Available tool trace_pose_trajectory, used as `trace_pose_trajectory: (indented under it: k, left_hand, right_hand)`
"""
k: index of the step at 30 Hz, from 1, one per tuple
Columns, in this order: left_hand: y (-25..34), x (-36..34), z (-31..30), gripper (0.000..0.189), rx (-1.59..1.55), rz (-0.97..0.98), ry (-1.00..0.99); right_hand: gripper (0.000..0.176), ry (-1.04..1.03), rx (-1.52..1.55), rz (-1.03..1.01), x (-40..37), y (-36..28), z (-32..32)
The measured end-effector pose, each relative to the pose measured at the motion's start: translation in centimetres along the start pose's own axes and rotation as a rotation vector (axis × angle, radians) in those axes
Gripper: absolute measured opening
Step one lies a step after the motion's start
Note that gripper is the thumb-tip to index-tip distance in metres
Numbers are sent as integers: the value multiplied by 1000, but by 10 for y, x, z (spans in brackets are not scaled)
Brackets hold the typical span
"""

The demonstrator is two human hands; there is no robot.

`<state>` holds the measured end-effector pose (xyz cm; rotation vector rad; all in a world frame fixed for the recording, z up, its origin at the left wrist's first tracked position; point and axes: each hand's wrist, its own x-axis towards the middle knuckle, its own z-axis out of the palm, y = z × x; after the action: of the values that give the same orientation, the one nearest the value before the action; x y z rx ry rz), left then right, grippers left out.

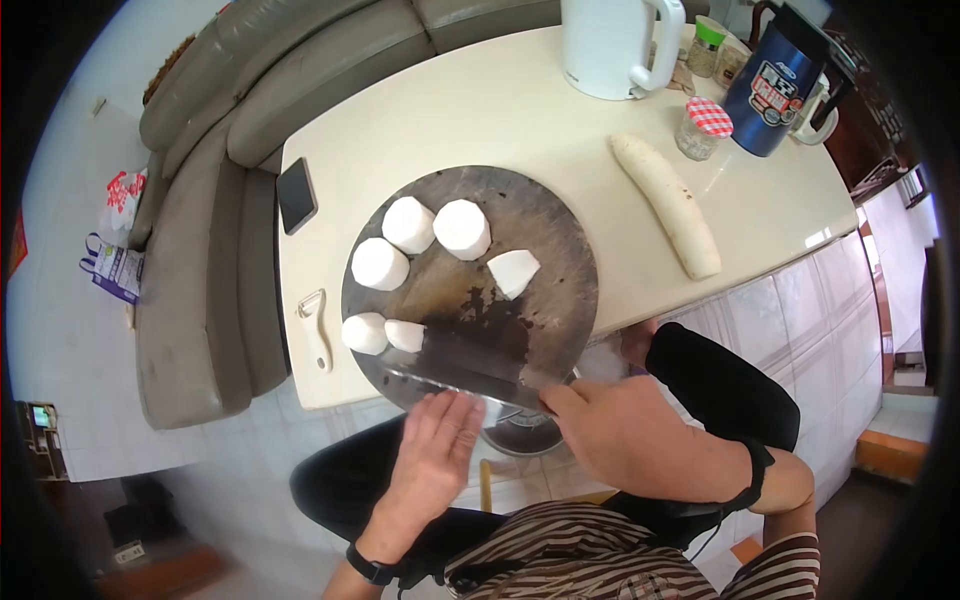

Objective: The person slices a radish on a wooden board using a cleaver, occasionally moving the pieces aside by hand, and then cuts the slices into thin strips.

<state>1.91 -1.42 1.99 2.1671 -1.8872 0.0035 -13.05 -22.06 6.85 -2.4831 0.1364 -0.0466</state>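
Cream table, round board, right grip clenching cleaver, left grip splayed flat at its blade.

Reaches in from the near left with the bare left hand: palm down, opened flat, fingers straight and close together, tips pointing far. Keeps the left wrist almost in line with the hand. Curls the bare right hand into a closed grip just right of the left, apart from it, back of the hand upward. Brings the right forearm in from the near right, elbow bent.
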Motion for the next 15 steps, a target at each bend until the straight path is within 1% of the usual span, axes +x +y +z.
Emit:
trace_pose_trajectory:
  k: [2,4,5,7,10,12,15]
  left_hand:
    - [3,1,0,41,-43,-14,-10]
    - [0,0,7,34,-148,32,32]
    - [1,4,7,29,-202,-7,73]
    - [2,9,7,26,-226,-34,97]
    - [-6,6,11,22,-207,-67,128]
    - [-8,5,15,20,-182,-72,138]
    - [-3,4,13,18,-190,-47,116]
  right_hand:
    - [19,-44,-42,-24,0,-4,-1]
    - [21,-88,-84,-37,0,-7,-1]
    - [22,-109,-101,-38,0,-9,-1]
    - [24,-141,-120,-40,0,-10,-2]
    - [29,-121,-80,-58,-1,-9,-1]
    - [33,-153,-110,-2,-4,-11,-1]
    - [36,-173,-188,-18,-4,-11,-1]
